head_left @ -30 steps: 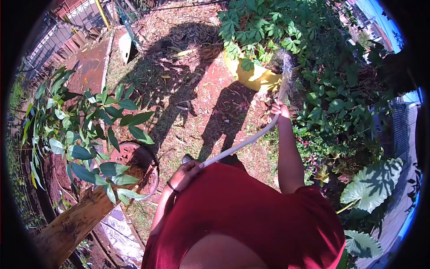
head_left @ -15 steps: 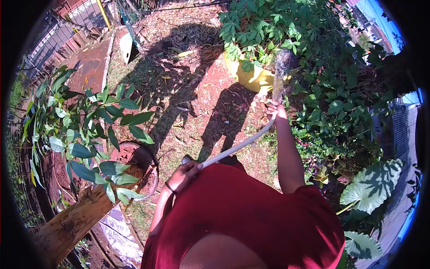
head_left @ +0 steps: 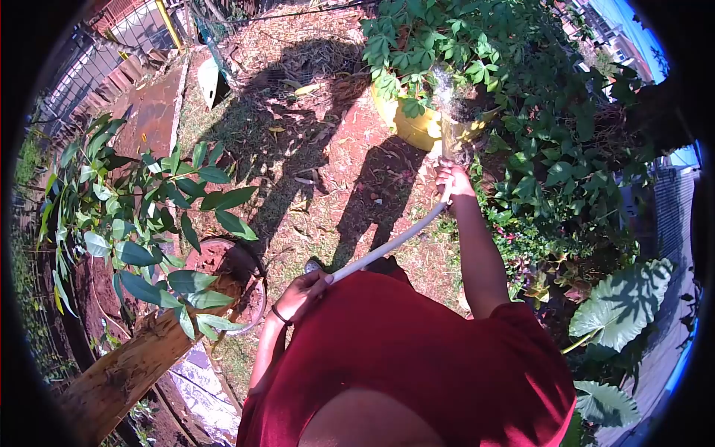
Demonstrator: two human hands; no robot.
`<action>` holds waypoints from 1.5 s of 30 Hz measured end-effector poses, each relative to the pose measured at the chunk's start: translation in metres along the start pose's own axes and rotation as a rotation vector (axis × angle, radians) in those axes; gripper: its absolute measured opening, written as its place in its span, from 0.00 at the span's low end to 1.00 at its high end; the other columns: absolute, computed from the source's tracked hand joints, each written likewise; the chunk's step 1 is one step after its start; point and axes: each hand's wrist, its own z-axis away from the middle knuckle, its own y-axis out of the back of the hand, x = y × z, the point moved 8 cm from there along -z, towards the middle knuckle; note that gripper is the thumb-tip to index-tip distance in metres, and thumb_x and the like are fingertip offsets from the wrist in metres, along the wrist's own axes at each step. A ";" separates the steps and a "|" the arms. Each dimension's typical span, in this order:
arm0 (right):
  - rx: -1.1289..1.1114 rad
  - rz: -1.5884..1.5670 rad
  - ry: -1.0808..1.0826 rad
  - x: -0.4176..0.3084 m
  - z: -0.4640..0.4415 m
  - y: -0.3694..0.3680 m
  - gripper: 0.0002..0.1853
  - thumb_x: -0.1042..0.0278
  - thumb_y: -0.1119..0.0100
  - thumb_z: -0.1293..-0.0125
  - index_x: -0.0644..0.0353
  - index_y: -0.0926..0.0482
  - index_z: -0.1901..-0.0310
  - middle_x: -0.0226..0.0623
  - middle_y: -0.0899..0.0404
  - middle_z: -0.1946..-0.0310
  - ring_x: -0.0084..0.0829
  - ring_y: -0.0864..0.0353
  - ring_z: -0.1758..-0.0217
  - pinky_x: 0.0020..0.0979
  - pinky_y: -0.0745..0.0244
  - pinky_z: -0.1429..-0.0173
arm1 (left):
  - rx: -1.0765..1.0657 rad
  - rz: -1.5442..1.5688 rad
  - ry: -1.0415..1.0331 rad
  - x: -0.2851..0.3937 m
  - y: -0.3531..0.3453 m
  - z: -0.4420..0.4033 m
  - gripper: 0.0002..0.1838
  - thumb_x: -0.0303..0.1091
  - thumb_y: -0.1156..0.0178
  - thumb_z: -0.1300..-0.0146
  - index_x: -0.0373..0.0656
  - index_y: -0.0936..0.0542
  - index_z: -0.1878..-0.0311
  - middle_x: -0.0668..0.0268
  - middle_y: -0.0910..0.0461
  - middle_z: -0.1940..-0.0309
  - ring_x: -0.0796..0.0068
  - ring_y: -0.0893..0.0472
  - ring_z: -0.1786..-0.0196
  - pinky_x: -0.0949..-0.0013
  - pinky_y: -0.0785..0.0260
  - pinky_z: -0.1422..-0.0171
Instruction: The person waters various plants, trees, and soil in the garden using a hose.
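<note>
A white garden hose [head_left: 395,243] runs in a curve from my waist out toward the plants. Near its outlet my right hand [head_left: 456,181] is closed around it, arm stretched forward. Water [head_left: 445,93] sprays from that end, over a yellow container [head_left: 417,128] and into the leafy green plant [head_left: 439,45] behind it. By my waist, my left hand [head_left: 303,293] grips the hose lower down, with a dark band on the wrist. Past the left hand, the rest of the hose is hidden by my red shirt.
At left a cut tree trunk [head_left: 130,365] with leafy shoots [head_left: 138,253] leans beside a round pot [head_left: 223,261]. Large broad leaves [head_left: 622,305] stand at right. A rusty sheet [head_left: 145,104] and a wire fence [head_left: 93,67] lie at upper left.
My right hand has shifted slightly left with the hose end. The water spray has swung left, from the yellow container's right side to over its middle. My left hand stays at my waist.
</note>
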 end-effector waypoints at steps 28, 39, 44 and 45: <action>0.010 0.007 0.066 -0.009 0.007 0.006 0.16 0.59 0.57 0.29 0.53 0.34 0.75 0.22 0.39 0.90 0.21 0.40 0.91 0.26 0.42 0.80 | 0.032 -0.076 0.016 0.004 -0.004 0.005 0.21 0.54 0.47 0.31 0.44 0.22 0.64 0.77 0.30 0.77 0.87 0.34 0.73 0.80 0.43 0.70; 0.286 0.125 0.151 -0.018 0.019 0.027 0.12 0.61 0.57 0.29 0.50 0.36 0.73 0.22 0.43 0.90 0.21 0.41 0.90 0.26 0.44 0.81 | 0.032 -0.053 -0.014 -0.004 -0.004 -0.001 0.20 0.52 0.46 0.32 0.43 0.22 0.63 0.76 0.29 0.75 0.86 0.33 0.71 0.79 0.42 0.66; 0.206 0.111 0.259 -0.021 0.025 0.034 0.10 0.63 0.58 0.28 0.52 0.34 0.69 0.21 0.39 0.87 0.18 0.41 0.89 0.24 0.41 0.80 | 0.044 -0.066 0.008 -0.011 -0.001 -0.004 0.20 0.53 0.45 0.32 0.43 0.21 0.63 0.76 0.29 0.75 0.86 0.33 0.71 0.79 0.42 0.66; 0.131 0.041 0.232 -0.020 0.023 0.032 0.10 0.64 0.58 0.29 0.52 0.34 0.70 0.21 0.39 0.87 0.18 0.41 0.90 0.24 0.41 0.80 | 0.046 -0.072 0.014 -0.011 -0.001 -0.004 0.20 0.53 0.45 0.32 0.43 0.21 0.62 0.76 0.29 0.75 0.86 0.32 0.71 0.79 0.42 0.66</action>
